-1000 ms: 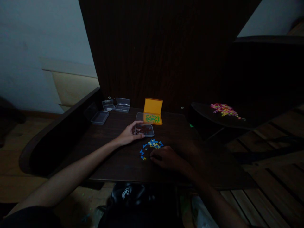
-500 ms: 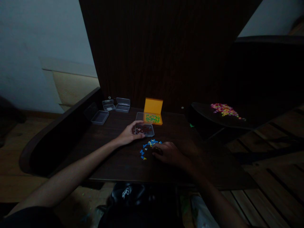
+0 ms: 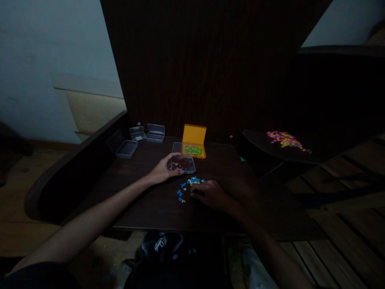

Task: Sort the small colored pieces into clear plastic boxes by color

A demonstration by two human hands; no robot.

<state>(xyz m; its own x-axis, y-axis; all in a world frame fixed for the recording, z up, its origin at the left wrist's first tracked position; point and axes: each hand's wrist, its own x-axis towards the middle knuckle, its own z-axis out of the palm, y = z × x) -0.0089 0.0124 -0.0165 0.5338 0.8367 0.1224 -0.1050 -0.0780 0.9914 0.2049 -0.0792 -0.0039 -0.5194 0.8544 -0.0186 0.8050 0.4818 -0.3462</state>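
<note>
My left hand [image 3: 162,171] is closed around the left end of a clear plastic box [image 3: 191,170], thumb along its near side. Small dark brown pieces and a few paler ones lie inside this box. Just nearer to me, small blue and yellow pieces [image 3: 192,181] are spread loosely on the dark wooden tabletop [image 3: 150,208]. My right hand [image 3: 212,194] rests at the right side of these pieces, its fingers bent and drawn together. Whatever is between those fingertips is too small and dark to make out.
Behind the clear box stands an orange box [image 3: 195,134], lid raised, with green pieces [image 3: 193,150] in it. Clear lidded boxes [image 3: 126,149] stand open at the back left. Pink and yellow pieces [image 3: 284,139] lie heaped on a dark surface at right. A raised side panel borders the left.
My right hand has shifted slightly left, its fingertips closer together over the blue and yellow pieces. My left hand and the clear box have stayed put.
</note>
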